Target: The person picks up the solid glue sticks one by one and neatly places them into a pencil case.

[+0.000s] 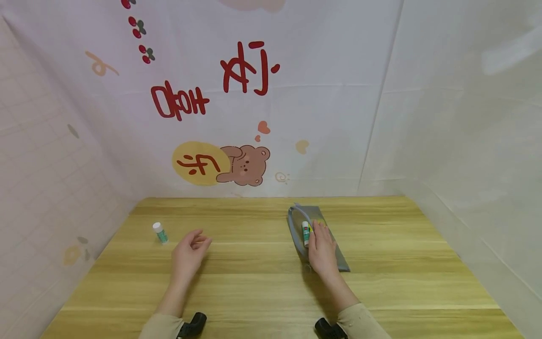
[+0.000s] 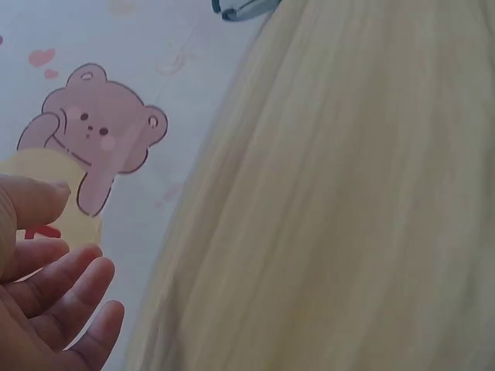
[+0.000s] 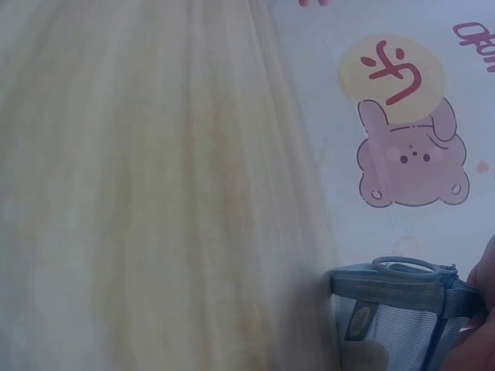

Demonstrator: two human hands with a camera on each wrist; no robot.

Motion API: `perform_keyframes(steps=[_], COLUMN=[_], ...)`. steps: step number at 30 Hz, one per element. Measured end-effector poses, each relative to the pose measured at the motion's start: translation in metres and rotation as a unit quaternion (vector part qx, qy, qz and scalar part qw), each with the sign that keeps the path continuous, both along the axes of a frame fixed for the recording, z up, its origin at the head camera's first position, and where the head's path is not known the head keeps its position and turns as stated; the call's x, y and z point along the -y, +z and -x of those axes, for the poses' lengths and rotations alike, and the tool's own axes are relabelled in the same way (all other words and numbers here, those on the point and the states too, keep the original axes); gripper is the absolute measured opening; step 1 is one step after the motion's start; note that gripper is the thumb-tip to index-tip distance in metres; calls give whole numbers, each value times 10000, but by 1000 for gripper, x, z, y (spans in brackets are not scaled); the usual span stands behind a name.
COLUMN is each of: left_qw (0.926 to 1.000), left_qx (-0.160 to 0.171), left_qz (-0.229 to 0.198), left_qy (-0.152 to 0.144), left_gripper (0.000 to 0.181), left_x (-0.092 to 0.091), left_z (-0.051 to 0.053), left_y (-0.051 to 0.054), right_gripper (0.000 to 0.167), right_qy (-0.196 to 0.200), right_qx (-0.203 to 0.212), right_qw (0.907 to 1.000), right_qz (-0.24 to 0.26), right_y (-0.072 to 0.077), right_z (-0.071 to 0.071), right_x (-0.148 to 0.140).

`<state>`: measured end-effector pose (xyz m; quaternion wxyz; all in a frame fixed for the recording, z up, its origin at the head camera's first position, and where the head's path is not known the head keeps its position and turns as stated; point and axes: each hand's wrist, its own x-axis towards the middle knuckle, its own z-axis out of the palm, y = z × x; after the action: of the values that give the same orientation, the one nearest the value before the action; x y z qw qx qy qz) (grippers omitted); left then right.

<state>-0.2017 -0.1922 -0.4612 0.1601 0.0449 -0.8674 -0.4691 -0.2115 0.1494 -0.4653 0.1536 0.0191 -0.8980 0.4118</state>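
Note:
A grey-blue zip pouch (image 1: 344, 263) with mesh sides lies at the right of the table, its mouth gaping toward the left. Inside the mouth shows a green-and-white glue stick (image 1: 306, 234), with a bit of something yellow-green beside it. My right hand (image 1: 322, 249) holds the pouch by its upper rim, fingers lying along its side; in the right wrist view the mesh pouch (image 3: 394, 328) meets the fingers at the edge. My left hand (image 1: 189, 252) hovers with loosely bent fingers, holding nothing. Left of it stands another glue stick (image 1: 160, 232) with a white cap.
The wooden table (image 1: 237, 292) meets a printed white curtain (image 1: 322, 117) at the back, with a bear picture (image 1: 247, 165) on it. White sheets hang on the left and right sides. Black wrist straps (image 1: 195, 325) sit at both cuffs.

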Motion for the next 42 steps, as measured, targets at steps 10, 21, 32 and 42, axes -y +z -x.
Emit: perform_keyframes(steps=[10, 21, 32, 42], left_qw=[9990, 9950, 9870, 9844], left_qx=[57, -96, 158, 34], left_qz=[32, -148, -895, -1086], left_qy=[450, 979, 1326, 1382], left_gripper=[42, 43, 64, 81], left_x=[41, 69, 87, 101], left_z=[-9, -16, -11, 4], left_y=[-1, 5, 6, -1], right_gripper=[43, 43, 43, 43], right_qy=[2, -21, -22, -28], right_qx=[-11, -69, -83, -38], right_qw=[10000, 10000, 10000, 10000], right_qz=[15, 22, -32, -43], right_y=[0, 1, -1, -2], right_z=[-1, 0, 1, 1], right_x=[0, 0, 1, 1])
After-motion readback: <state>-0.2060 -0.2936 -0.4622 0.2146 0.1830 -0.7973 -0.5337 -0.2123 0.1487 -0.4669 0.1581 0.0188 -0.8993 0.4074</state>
